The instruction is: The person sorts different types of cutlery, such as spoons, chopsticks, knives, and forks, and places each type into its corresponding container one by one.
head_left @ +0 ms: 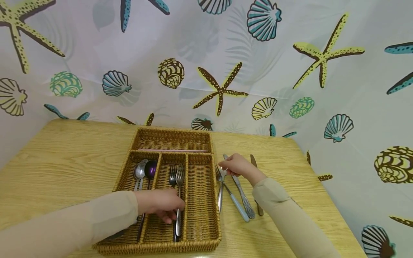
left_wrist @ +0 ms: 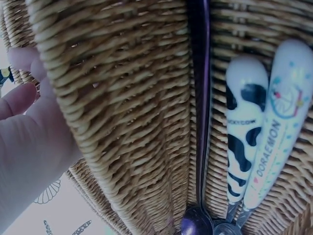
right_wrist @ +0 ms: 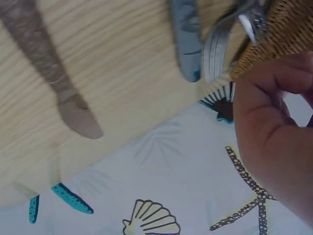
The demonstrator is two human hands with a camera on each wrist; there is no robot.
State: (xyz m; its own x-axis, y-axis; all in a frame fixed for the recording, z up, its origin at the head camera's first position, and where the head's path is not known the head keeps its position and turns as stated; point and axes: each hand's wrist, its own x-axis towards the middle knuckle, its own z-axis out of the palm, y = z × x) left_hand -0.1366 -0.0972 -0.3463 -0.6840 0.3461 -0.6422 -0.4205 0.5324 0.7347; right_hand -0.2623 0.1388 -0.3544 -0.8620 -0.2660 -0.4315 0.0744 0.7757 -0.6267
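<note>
Fingers curve on the left hand (head_left: pixel 161 202) and right hand (head_left: pixel 240 166) alike — whether either grips anything, we cannot tell. On the wooden table (head_left: pixel 84 157) we see a wicker cutlery tray (head_left: pixel 161 247), then two knives (head_left: pixel 246 200) to its right, then forks (head_left: pixel 180 175) — some in its middle long compartment (head_left: pixel 156 234), some beside it.

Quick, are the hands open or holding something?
Left hand: over a fork; can't tell if it's gripping.
Right hand: curled near other forks; can't tell if holding one.
</note>
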